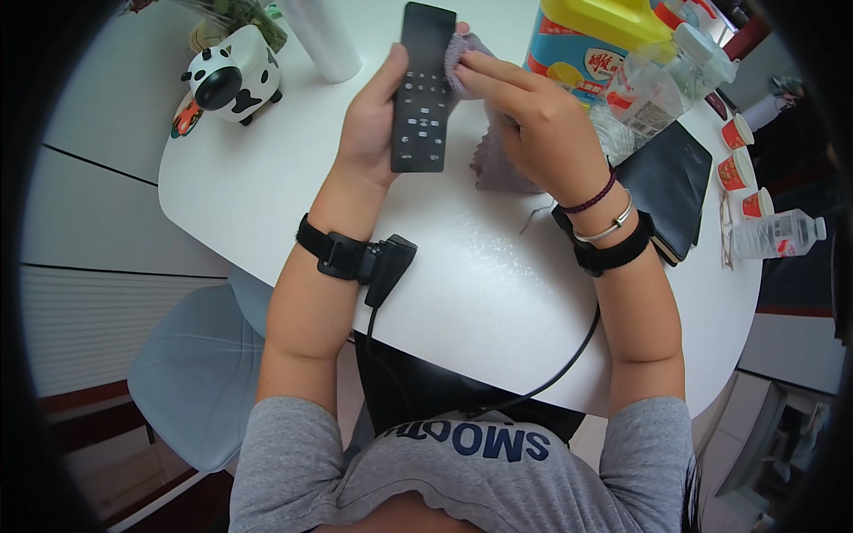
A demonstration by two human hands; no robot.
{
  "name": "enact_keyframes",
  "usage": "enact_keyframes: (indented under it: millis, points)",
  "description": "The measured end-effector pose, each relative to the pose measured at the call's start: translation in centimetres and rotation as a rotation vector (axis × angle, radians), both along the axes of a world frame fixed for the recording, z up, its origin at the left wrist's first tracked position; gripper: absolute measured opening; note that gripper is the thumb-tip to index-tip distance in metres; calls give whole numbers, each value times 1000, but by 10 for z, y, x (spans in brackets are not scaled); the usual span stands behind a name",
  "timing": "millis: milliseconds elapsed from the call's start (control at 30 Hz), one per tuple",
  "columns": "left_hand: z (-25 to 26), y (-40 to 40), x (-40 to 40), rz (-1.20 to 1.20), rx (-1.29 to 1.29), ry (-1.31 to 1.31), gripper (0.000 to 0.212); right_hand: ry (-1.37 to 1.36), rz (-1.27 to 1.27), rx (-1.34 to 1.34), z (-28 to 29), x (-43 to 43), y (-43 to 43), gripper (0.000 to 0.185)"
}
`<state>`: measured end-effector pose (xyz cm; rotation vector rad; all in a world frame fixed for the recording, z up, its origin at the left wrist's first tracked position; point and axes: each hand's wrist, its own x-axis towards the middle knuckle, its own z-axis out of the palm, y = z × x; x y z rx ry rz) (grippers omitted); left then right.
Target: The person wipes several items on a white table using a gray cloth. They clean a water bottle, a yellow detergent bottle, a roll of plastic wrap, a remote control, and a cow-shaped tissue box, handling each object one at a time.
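My left hand (373, 110) grips a black remote control (421, 100), its button side facing up and its long body pointing away from me. The thumb lies along the left edge, and the other fingers are mostly hidden beneath. In my right hand (533, 113) is a greyish-purple cloth (503, 150). Two fingertips press a fold of it against the remote's right edge, near the upper half. The rest of the cloth hangs below the palm, its scalloped edge close to the white table (440, 266).
A cow figurine (243, 83) and a white roll (323, 40) stand left. To the right are a yellow-and-blue jug (566, 46), a clear spray bottle (700, 60), a black notebook (666, 180), paper cups (735, 170) and a lying plastic bottle (773, 234). A cable (566, 366) trails from my right wrist.
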<state>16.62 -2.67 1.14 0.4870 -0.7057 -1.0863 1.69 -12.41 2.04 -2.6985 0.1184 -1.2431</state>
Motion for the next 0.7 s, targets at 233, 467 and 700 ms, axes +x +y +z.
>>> enact_keyframes:
  millis: [233,467,700]
  points:
    - [-3,-3,7,62,121,-201,48,-108,-40,77,6,1,-1,37]
    - [-33,-12,29,548,426,-1288,66,240,-30,221,-1,-5,-3,35]
    - [-45,-7,43,352,603,-1366,78,505,-2,258,-5,-5,-7,36]
